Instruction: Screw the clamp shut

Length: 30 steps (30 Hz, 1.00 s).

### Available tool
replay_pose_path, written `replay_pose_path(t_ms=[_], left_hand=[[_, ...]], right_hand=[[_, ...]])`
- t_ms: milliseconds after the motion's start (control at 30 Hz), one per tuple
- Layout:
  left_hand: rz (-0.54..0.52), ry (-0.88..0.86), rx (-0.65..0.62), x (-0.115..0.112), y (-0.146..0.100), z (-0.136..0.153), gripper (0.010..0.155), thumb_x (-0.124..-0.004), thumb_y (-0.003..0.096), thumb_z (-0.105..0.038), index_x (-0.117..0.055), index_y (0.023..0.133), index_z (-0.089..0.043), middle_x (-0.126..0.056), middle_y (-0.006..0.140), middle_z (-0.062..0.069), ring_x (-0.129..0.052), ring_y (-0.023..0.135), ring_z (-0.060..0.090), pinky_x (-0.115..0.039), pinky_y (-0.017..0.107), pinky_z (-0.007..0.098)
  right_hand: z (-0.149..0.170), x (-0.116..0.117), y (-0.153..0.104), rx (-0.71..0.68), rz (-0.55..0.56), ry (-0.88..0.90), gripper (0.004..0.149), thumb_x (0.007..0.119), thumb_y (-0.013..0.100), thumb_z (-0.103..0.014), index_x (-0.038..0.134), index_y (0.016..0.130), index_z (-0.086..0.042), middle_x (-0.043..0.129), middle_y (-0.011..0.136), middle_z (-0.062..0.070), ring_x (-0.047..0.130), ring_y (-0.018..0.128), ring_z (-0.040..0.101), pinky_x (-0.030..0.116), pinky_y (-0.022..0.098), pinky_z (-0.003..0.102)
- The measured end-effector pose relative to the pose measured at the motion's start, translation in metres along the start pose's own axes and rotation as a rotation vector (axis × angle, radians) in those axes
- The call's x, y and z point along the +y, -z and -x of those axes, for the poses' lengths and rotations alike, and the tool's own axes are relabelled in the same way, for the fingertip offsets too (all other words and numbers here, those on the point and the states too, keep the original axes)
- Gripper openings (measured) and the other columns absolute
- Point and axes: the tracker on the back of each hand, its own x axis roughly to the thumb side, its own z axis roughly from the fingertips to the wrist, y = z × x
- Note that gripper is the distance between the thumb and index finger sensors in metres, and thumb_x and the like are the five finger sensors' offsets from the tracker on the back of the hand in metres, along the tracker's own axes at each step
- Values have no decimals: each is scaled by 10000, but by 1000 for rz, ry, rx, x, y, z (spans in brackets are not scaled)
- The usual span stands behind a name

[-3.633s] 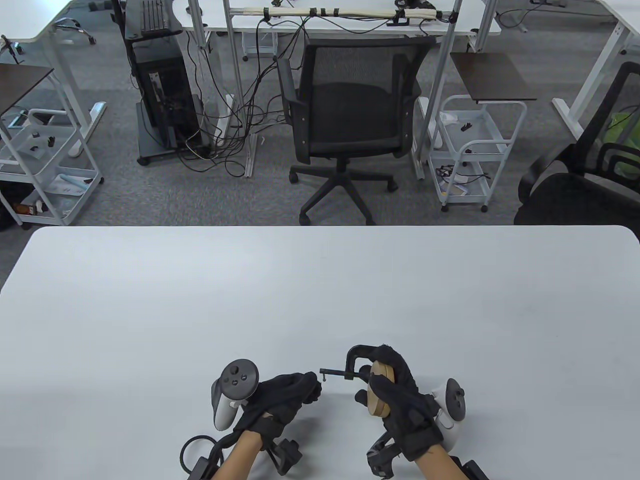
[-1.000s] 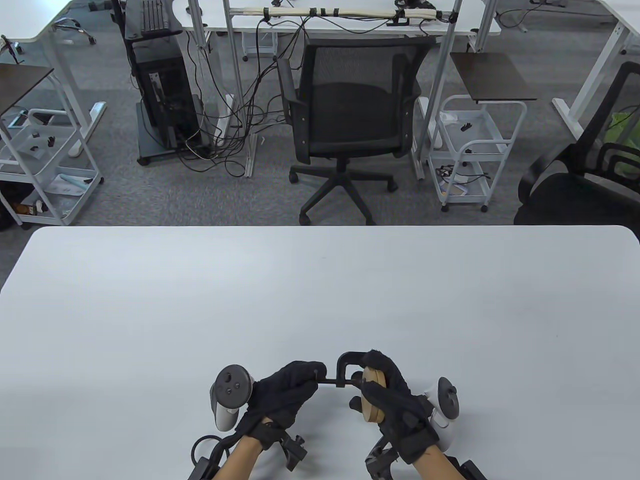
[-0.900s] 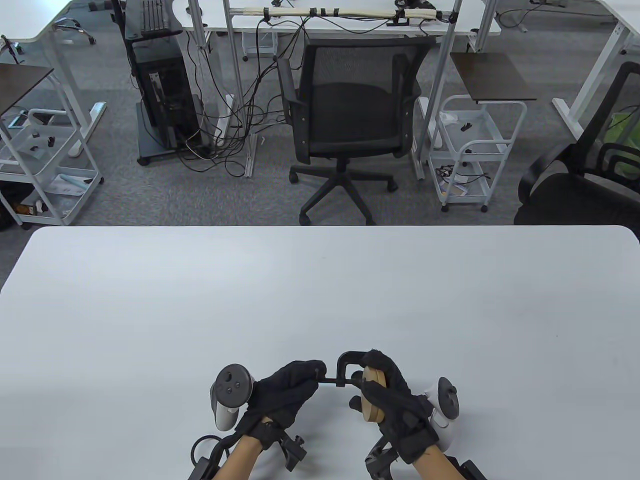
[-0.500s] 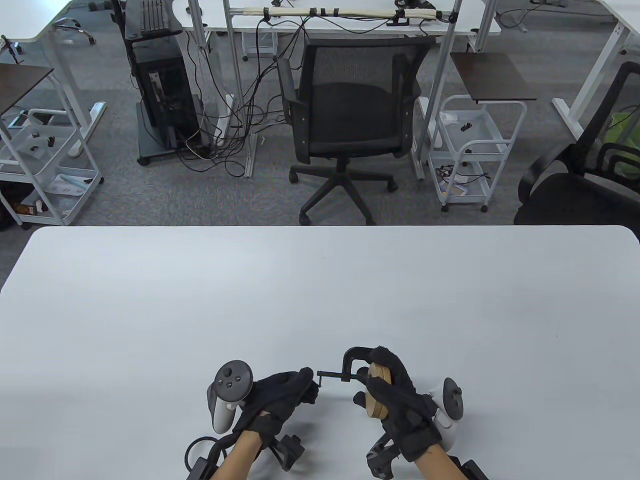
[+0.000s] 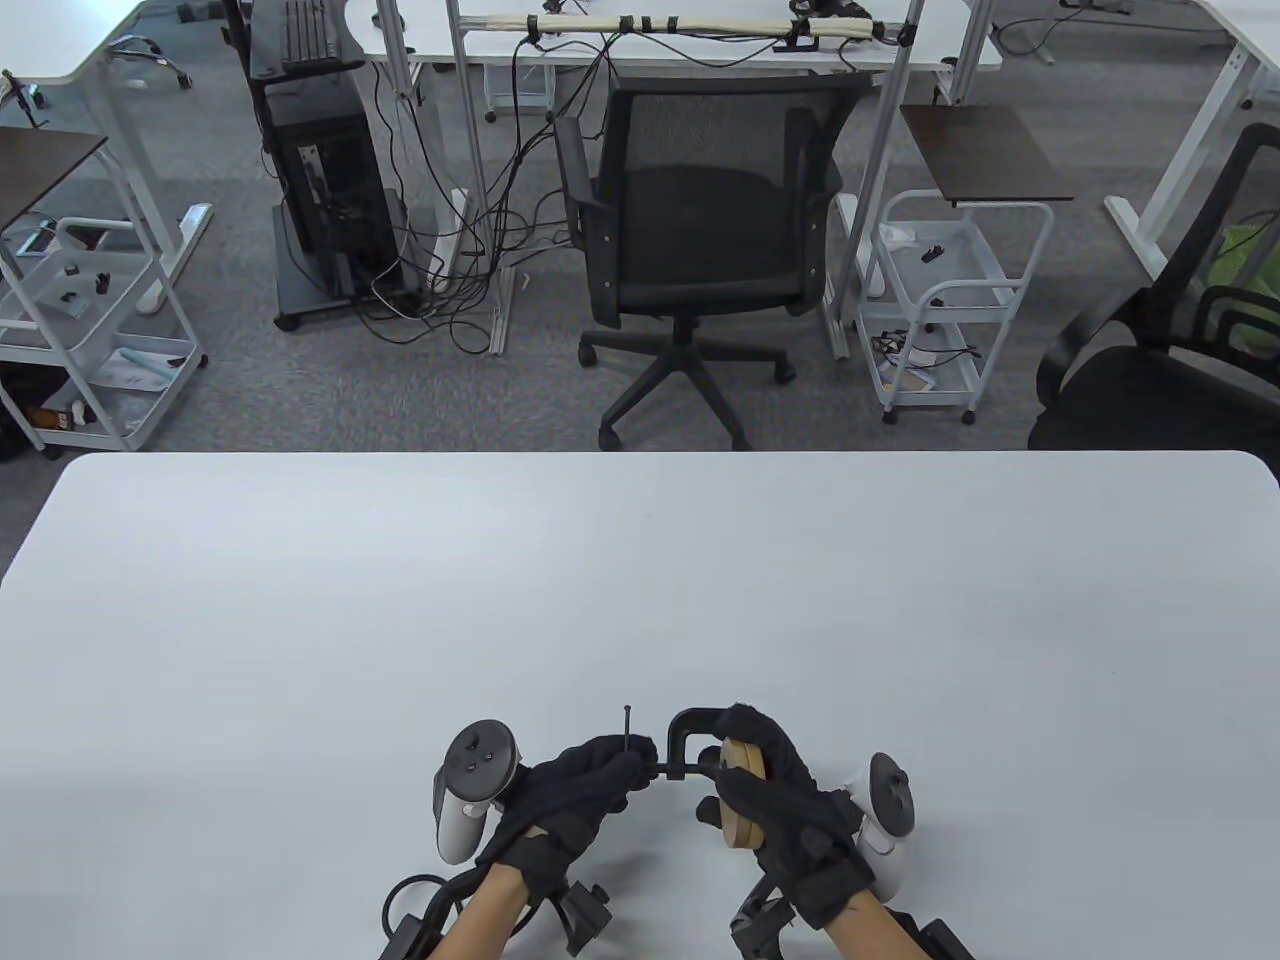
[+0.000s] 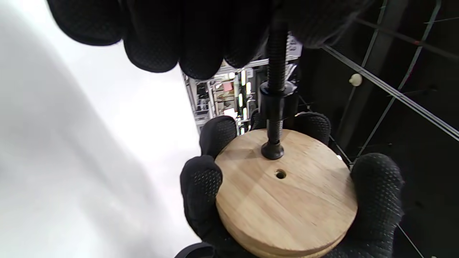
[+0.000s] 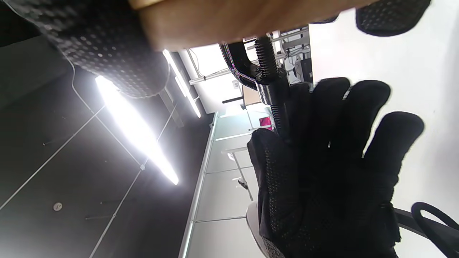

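Observation:
A black C-clamp [image 5: 690,722] is held near the table's front edge, its jaws around a round wooden disc [image 5: 742,808]. My right hand [image 5: 785,790] grips the disc and the clamp frame. My left hand [image 5: 590,785] pinches the end of the clamp's screw [image 5: 672,769], whose thin handle bar [image 5: 628,728] sticks up above the fingers. In the left wrist view the screw [image 6: 276,89] runs down from my fingers [image 6: 186,46] and its round pad touches the disc [image 6: 287,197]. In the right wrist view the screw [image 7: 267,68] and the left hand [image 7: 330,161] show below the disc [image 7: 233,21].
The white table [image 5: 640,600] stretches away from the hands. Behind its far edge stand a black office chair [image 5: 700,240], white carts [image 5: 945,300] and a computer stand [image 5: 320,200] on the floor.
My left hand let go of the screw's handle about half a second ago, then took hold again. The handle bar now points up. Both hands and the clamp shifted slightly left.

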Motion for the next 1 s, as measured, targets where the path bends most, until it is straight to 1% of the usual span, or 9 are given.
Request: replay_pose_path(t_ms=[167,467,567,667,767,833,900,967,1000], left_hand=[[-37,92,-98,1,-1,-10,468,-804,516,-358,-740,979,-348,-794,1018,102,-775,924,414,-689,616,627],[-59,175,-159,0,-2,-16,410,-835,489,-291,-821,889,-375,-852,968,74,-804,911,398,-693,617,631],[-47,162,-148,-1,-2,-16,435,-823,508,-326,-780,941,-344,-827,992,93,-782,919,417,-684,616,638],[-49,154,-127,2,-3,-15,615,-823,509,-423,-628,1075,-283,-739,1053,137,-732,940,446,-669,619,642],[-91,145,-66,8,-4,-12,654,-814,517,-462,-594,1074,-199,-679,1072,172,-688,942,484,-657,616,641],[-143,158,-5,11,-6,-8,650,-804,513,-502,-623,1024,-143,-676,1049,203,-678,927,501,-658,607,637],[-167,166,43,13,-7,-4,591,-778,517,-554,-758,914,-116,-787,964,197,-748,870,499,-687,580,626],[-124,145,85,13,-6,1,596,-717,528,-627,-910,758,-111,-913,848,180,-842,796,480,-731,542,615],[-56,107,130,11,-5,4,641,-689,532,-658,-928,738,-100,-916,847,191,-839,797,487,-728,542,619]], right_hand=[[2,0,0,8,7,-3,771,926,457,-525,559,1048,-193,458,1124,-10,500,912,542,648,506,694],[2,1,-1,19,12,1,770,923,459,-527,556,1049,-195,453,1124,-7,498,911,543,648,506,693],[2,0,-1,16,15,0,770,922,461,-527,554,1049,-194,450,1124,-6,498,912,542,649,507,692],[2,-3,0,5,34,13,770,926,456,-526,560,1047,-194,457,1123,-7,501,911,542,649,506,693],[2,-8,-1,8,66,32,770,929,456,-520,561,1047,-190,458,1122,-5,497,910,545,645,505,696],[2,-10,-1,6,82,40,770,927,456,-523,558,1047,-194,455,1122,-7,496,911,543,644,507,696],[1,-11,-1,-4,94,38,768,926,457,-523,558,1046,-193,454,1121,-8,497,911,542,645,507,695],[0,-10,-2,-18,96,31,768,924,460,-524,553,1047,-197,447,1122,-9,493,914,540,644,511,693],[-1,-9,-2,-30,99,21,768,922,459,-527,553,1047,-199,448,1122,-14,495,914,539,646,511,691]])
